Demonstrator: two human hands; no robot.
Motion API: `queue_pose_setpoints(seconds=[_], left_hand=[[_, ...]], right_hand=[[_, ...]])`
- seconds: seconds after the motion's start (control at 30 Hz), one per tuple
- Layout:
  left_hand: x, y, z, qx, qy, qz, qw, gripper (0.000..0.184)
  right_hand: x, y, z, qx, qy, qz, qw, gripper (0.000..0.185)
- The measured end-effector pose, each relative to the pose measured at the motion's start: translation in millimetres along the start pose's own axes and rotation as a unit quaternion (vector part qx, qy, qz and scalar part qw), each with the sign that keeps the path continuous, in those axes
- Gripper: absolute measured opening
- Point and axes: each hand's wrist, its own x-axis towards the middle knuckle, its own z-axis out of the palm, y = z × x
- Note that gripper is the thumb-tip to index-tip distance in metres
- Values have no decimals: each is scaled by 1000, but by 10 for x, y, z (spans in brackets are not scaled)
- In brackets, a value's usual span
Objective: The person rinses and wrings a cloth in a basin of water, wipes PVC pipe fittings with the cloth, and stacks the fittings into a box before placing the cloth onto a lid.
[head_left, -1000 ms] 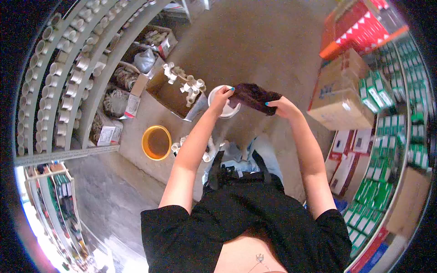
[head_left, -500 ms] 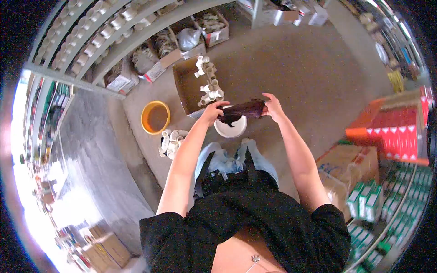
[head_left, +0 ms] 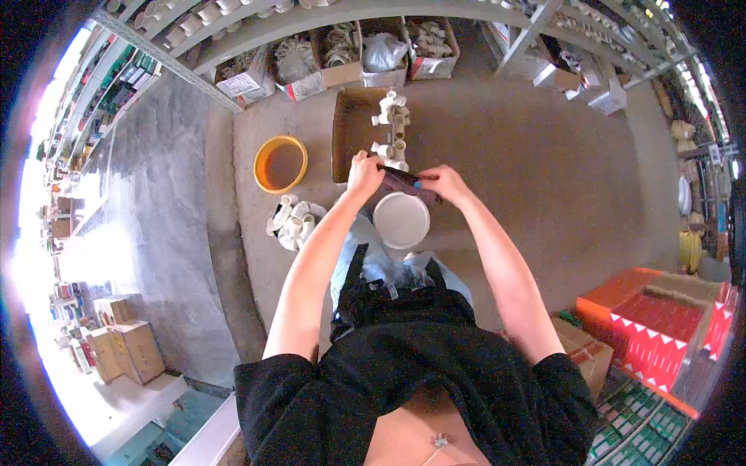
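A dark cloth (head_left: 401, 180) is stretched between my two hands, over the far edge of a round white bucket or stool (head_left: 402, 220). My left hand (head_left: 364, 175) is closed on the cloth's left end, and my right hand (head_left: 446, 185) pinches its right end. Just beyond my left hand stands an open cardboard box (head_left: 353, 128) with white pipe fittings (head_left: 392, 124) along its right side. More white fittings (head_left: 294, 223) lie in a pile to the left of my left forearm.
A yellow bucket (head_left: 280, 164) stands on the floor at the left. Boxes of goods (head_left: 339, 46) line the lower shelf ahead. Red-and-orange boxes (head_left: 641, 326) are at the right, beside a brown carton (head_left: 581, 353). A metal shelf post (head_left: 528, 35) rises at the top.
The view has turned to the right. My hands have come closer together, and the cloth looks narrower and bunched between them. More of the white round top shows below it.
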Motion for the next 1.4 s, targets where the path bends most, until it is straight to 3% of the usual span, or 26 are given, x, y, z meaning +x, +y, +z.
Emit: queue_pose_setpoints(seconds=[0.07,0.17,0.23,0.27,0.3,0.37,0.43,0.47,0.5,0.57,0.63,0.7,0.73,0.77,0.83,0.87,0.9,0.97,1.03,1.1,1.17,1.27,1.3,1.33,1.37,1.4], left_hand=[[206,-186,1,-19,61,-15,998,21],[568,-464,-198,-31,89,-21,995,19],[832,-791,-260,-76,104,6,992,19],[972,-967,-282,-65,101,49,992,19],[1092,-1114,-365,-54,95,88,990,19],[1305,-1358,-429,-54,38,98,993,22],[1557,-1468,-488,-58,26,68,996,24],[1663,-1448,-509,-64,16,28,997,25],[1763,-1384,-556,-92,16,8,996,23],[1903,-1421,-302,-125,41,24,991,22],[1983,-1386,-288,-119,-79,49,989,38],[2084,-1432,-136,-153,-141,1,978,50],[2141,-1565,26,-192,-139,26,971,55],[2190,-1806,390,-224,-99,84,966,48],[2410,-2074,523,-364,-264,-42,892,37],[2407,-2371,1028,-373,-118,-25,920,28],[2497,-2485,1121,-238,-119,-77,961,40],[2567,-2767,1517,-205,77,-27,975,54],[2648,-3067,1796,-216,28,76,973,67],[2669,-3410,2228,-252,-49,156,954,62],[2620,-3596,2626,-321,-107,34,940,51],[2544,-3787,2995,-404,-110,-44,907,46],[2524,-3766,3050,-402,-74,-30,912,50],[2515,-3751,3106,-461,-74,-64,882,56],[2509,-3729,3156,-518,-74,-97,847,61],[2509,-3676,3166,-475,-49,-27,878,64]], right_hand=[[271,-81,84,-196,-23,-50,979,36],[838,-80,337,-279,-26,-46,959,35],[1121,-376,371,-238,27,-40,970,31],[1312,-363,427,-274,114,-162,941,27],[1481,-475,421,-209,110,-186,954,28],[1903,-626,496,-112,14,15,994,29],[2352,-510,638,38,-3,147,988,31],[2504,-412,771,299,-2,192,935,33],[2628,-410,816,454,-23,194,870,32],[2836,-568,803,573,-43,224,787,30],[3102,-595,770,614,-71,217,755,31],[3407,-446,812,468,-44,155,869,33],[3588,-231,816,478,-61,148,864,35],[3883,340,948,352,-2,135,926,34],[4223,625,950,296,-25,57,953,36],[4411,755,926,178,-51,-14,983,36],[4480,762,899,60,-75,-77,992,37],[4765,1105,1005,-67,-159,-222,960,32],[4970,1211,1079,-71,-261,-244,931,31],[5192,1418,1134,-21,-280,-234,931,35],[5333,1671,1273,103,-217,-153,959,35],[5503,2206,1580,141,-120,-128,974,36],[5546,2469,1728,163,-110,-92,976,35],[5593,2674,1886,138,-77,-77,985,36],[5611,2886,1940,96,-104,6,990,37],[5527,2795,1950,181,-125,72,973,37]])
